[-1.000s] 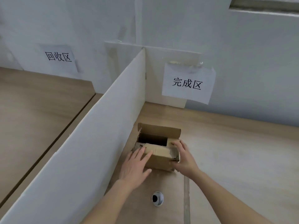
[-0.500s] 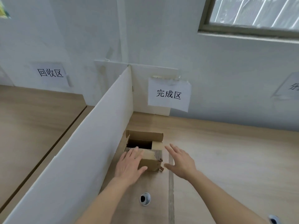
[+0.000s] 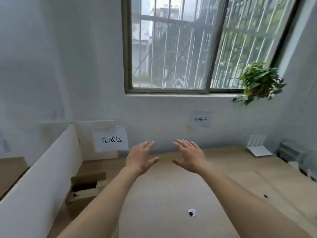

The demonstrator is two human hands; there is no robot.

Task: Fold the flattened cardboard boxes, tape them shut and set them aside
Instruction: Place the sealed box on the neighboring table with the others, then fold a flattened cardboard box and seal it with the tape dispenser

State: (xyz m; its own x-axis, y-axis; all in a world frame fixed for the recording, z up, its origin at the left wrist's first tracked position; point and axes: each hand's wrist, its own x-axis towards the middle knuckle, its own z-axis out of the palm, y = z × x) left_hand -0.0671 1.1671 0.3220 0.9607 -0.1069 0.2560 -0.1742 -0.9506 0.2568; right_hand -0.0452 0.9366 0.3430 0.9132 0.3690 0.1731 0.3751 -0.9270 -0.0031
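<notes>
A small brown cardboard box point(image 3: 84, 190) stands on the wooden table beside the white divider, its top partly open with one flap raised. My left hand point(image 3: 140, 158) hovers in the air to the right of the box and above it, fingers straight and spread, holding nothing. At the same height, a little further right, my right hand point(image 3: 188, 156) is also spread and empty. Neither hand touches the box.
A white divider board point(image 3: 42, 172) runs along the left of the box. A paper sign point(image 3: 110, 140) hangs behind it, another sign point(image 3: 199, 119) on the wall. White folded cards point(image 3: 257, 146) and stacked items point(image 3: 291, 152) lie at the far right. A cable hole point(image 3: 191, 212) is in the table point(image 3: 163, 186).
Both hands have let go of the box and lifted away to the right. The view swung up and right, so the box now sits at the lower left.
</notes>
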